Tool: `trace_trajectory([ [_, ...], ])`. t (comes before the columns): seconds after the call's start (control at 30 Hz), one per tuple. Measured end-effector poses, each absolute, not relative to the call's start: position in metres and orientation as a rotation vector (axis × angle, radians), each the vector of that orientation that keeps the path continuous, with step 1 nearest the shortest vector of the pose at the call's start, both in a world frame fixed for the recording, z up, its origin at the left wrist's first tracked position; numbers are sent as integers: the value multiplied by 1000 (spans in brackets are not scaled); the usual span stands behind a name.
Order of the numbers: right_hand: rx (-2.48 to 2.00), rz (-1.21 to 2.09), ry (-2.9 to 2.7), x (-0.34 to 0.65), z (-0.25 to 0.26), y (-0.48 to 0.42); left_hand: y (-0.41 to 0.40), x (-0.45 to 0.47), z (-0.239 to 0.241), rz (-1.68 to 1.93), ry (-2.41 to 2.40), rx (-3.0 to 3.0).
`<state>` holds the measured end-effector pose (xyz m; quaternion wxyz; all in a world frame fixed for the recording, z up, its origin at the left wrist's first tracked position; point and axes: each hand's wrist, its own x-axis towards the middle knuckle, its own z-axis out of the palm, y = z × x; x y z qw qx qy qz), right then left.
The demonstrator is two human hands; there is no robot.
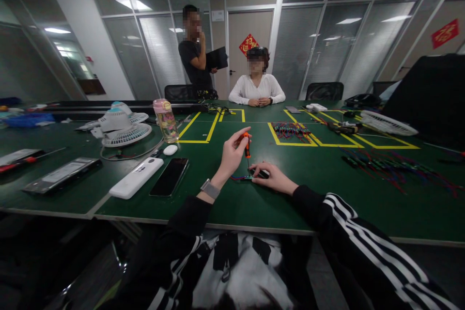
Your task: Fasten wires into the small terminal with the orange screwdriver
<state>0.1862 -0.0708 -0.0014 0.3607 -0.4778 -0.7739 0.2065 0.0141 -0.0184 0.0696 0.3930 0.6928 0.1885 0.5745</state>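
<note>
My left hand [231, 156] pinches a small orange-handled screwdriver [247, 144] and holds it upright, tip down. The tip meets a small dark part [262, 173] lying on the green table [225, 203]. My right hand [273, 178] lies on that part, fingers pressed over it, holding it down. Red and blue wires [240, 178] trail left from the part. A watch [210, 189] is on my left wrist.
A black phone [169, 177], a white power bank [136, 178], a white fan [121, 128] and a pink bottle [165, 120] lie to the left. Wired parts [290, 131] sit in a yellow-taped square; more [392, 167] lie at right. Two people are across the table.
</note>
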Motion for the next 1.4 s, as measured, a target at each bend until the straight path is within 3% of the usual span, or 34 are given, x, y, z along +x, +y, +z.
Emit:
trace_trajectory([
  [0.4,-1250,533,-1985,186,-1,-71,-20,15,68,1410,463,1730],
  [0.67,-1250,607,-1976,184,6,-71,-24,15,72,1564,571,1953],
  [0.97,-981,829,-1478,172,42,-54,-30,18,74,1530,450,2061],
  [1.4,-940,853,-1434,162,43,-55,-39,21,71,1530,511,2078],
])
